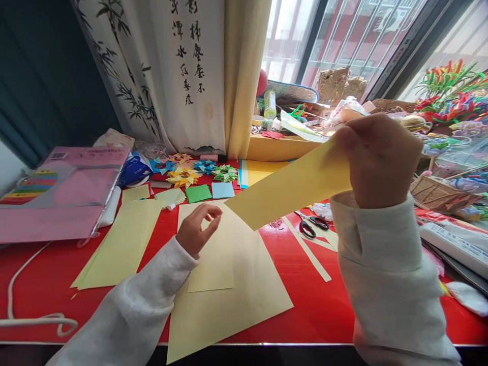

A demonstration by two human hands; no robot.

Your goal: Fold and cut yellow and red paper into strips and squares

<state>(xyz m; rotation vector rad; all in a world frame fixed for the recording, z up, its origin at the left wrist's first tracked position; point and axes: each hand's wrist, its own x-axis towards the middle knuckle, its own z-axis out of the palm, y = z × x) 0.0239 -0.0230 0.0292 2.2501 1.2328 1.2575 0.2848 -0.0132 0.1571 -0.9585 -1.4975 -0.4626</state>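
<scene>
My right hand point(381, 157) is raised at the right with its fingers pinched on one end of a long yellow paper strip point(290, 183). The strip slants down to the left in the air, above the table. Just short of its lower end is my left hand point(200, 227), thumb and index finger curled into a ring with their tips together and nothing visible between them. Under my left hand lies a large pale yellow paper sheet point(236, 315), with a smaller yellow rectangle point(211, 274) on top. More yellow strips point(122, 249) are stacked to the left.
Black-handled scissors point(312, 226) and narrow paper offcuts point(308, 251) lie on the red table point(320, 315). Folded paper stars point(183, 177) and square paper stacks, green point(198, 193) and blue point(223, 190), sit behind. A pink folder point(76, 188) is left; a basket point(442, 190) stands right.
</scene>
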